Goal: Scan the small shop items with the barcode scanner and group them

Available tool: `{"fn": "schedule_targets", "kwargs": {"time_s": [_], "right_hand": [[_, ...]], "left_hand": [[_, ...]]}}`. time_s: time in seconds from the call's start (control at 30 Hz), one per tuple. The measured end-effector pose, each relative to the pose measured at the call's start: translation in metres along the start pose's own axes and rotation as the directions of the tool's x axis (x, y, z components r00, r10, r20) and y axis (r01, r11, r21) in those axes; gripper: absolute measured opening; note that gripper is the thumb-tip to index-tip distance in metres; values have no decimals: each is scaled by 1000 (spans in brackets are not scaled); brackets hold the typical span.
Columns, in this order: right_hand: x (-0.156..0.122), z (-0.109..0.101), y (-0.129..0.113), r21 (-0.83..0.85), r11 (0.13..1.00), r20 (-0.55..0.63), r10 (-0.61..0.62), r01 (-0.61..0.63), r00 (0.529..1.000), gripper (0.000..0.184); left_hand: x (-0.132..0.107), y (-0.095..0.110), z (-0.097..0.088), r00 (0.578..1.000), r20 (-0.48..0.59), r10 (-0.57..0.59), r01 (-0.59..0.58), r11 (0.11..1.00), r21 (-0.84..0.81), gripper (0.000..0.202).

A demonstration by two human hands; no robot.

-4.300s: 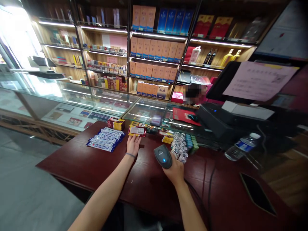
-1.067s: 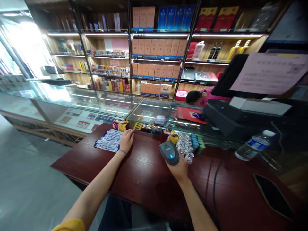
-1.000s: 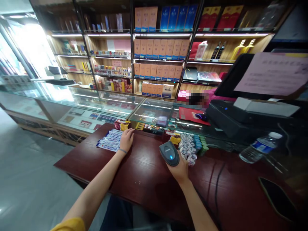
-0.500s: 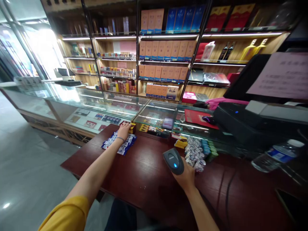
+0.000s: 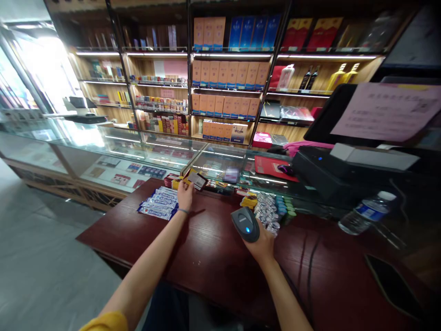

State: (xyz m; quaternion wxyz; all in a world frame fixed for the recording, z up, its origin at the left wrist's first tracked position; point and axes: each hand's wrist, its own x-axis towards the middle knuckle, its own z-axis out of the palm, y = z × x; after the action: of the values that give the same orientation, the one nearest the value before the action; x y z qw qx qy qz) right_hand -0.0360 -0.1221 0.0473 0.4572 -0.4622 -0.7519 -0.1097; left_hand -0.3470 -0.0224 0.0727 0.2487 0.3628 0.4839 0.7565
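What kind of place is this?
It looks like a shop, probably at the checkout. The right hand holds a barcode scanner, there's a glass display case, and the lit wall shelves hold orange boxes and yellow bottles.

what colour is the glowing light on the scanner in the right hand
Blue: the light on the barcode scanner, best seen in the head view.

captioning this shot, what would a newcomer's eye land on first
Probably the blue-lit dark scanner in the right hand, held above the table. Then the small packet in the left hand, to the right of the blue-and-white packets. Farther back, rows of orange boxes stand behind the glass counter.
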Motion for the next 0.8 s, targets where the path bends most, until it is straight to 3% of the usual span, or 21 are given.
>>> {"fn": "schedule_targets", "kwargs": {"time_s": [0.07, 0.17, 0.27, 0.37, 0.5, 0.7, 0.8], "right_hand": [[-1, -6, 2, -15, 999, -1, 34, -34, 999, 44], [-5, -16, 4, -59, 995, 0, 81, -81, 997, 45], [-13, -29, 7, -96, 992, 9, 83, -81, 997, 47], [-23, -39, 10, -146, 987, 45, 79, -72, 996, 45], [-33, -41, 10, -181, 982, 76, 61, -46, 995, 44], [-41, -32, 8, -147, 988, 139, -34, 54, 990, 47], [-41, -33, 6, -114, 986, 192, -101, 124, 976, 39]], "left_hand": [[-30, -5, 23, 979, 81, -186, 202, 925, -322, 20], [-69, -15, 48, 903, 173, -393, 421, 733, -534, 22], [-93, -23, 59, 834, 204, -513, 510, 574, -640, 15], [-103, -29, 60, 801, 216, -558, 523, 478, -705, 11], [-105, -33, 56, 793, 254, -553, 543, 455, -706, 11], [-107, -34, 54, 809, 260, -527, 543, 502, -673, 9], [-107, -33, 55, 817, 258, -516, 541, 531, -652, 8]]}}
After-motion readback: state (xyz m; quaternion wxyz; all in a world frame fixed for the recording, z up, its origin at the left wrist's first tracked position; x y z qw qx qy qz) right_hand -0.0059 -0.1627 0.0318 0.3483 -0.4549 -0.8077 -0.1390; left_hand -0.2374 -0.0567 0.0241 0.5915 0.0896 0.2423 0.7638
